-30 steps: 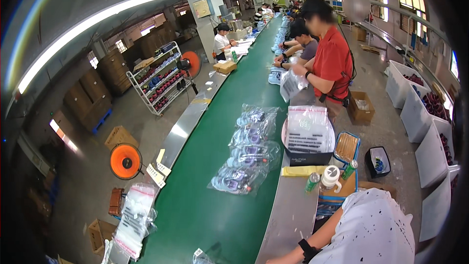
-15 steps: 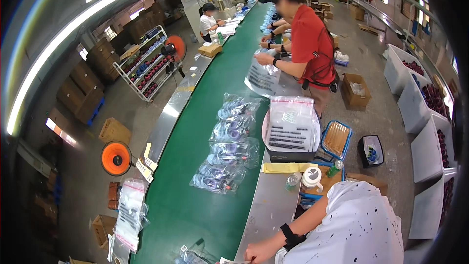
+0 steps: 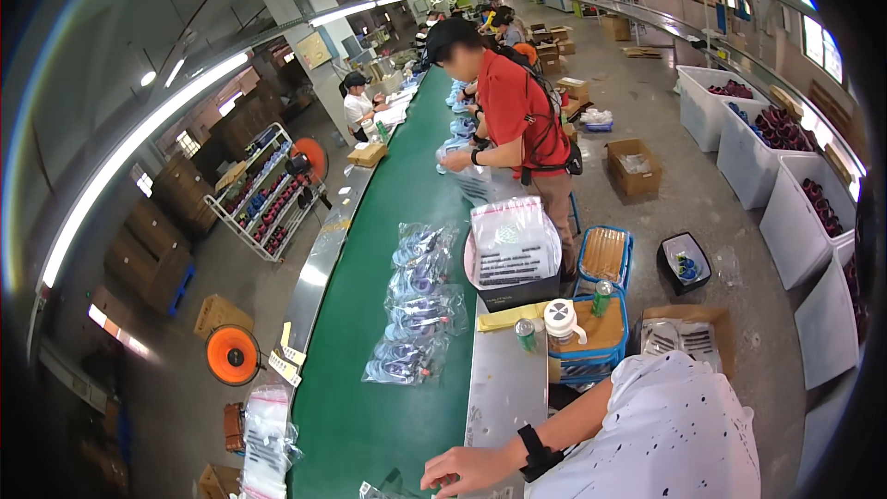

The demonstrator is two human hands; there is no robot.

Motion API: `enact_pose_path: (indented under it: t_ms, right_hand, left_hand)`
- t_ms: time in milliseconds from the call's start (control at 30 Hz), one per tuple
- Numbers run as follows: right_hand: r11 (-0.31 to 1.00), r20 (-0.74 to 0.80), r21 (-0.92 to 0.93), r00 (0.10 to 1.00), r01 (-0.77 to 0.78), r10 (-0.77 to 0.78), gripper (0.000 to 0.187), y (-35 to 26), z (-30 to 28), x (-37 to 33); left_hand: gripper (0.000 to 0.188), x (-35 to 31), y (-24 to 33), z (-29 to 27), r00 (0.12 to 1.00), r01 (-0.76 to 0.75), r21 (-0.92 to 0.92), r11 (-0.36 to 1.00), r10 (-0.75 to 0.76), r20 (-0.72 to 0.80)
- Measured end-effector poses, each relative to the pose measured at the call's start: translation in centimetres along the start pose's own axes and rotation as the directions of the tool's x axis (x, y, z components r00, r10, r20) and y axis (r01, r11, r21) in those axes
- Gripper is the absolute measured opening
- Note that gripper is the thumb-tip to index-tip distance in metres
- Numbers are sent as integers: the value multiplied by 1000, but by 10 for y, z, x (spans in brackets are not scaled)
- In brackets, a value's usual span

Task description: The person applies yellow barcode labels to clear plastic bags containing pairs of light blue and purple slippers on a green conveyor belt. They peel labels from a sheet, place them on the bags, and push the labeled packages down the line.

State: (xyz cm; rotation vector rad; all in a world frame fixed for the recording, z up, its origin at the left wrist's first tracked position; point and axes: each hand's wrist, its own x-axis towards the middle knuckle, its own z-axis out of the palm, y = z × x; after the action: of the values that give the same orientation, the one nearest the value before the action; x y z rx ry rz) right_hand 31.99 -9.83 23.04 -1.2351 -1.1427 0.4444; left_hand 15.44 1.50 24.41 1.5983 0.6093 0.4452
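A single wide fisheye view from the person's head; it looks down and forward along the green belt point(image 3: 370, 434), into the distance; the right hand point(image 3: 468, 468) is close, near the lower edge.

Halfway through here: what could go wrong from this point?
The bunched clear bags of shoes on the green belt might cling together if one is lifted. The pile of plastic bags reaching past the rim of the black box could slide off. The green can on the metal ledge might tip if the right hand swings into it.
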Motion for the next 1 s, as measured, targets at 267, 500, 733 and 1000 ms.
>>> enact_pose_path:
  t_ms: [267,500,733,1000]
  right_hand:
    - [993,-15,-47,994,-105,104,14,9,14,-22]
    - [984,-25,-135,993,-118,115,10,13,-7,-24]
    - [981,9,-180,997,-73,75,13,40,-59,-2]
    - [992,94,-102,992,-70,80,14,90,-133,23]
  left_hand:
    - [21,-16,38,19,981,-183,140,973,170,95]
    - [23,6,40,36,995,-70,121,990,61,76]
    - [23,54,10,77,997,77,51,996,-77,-4]
    - [44,114,-33,133,962,272,-177,946,-273,20]
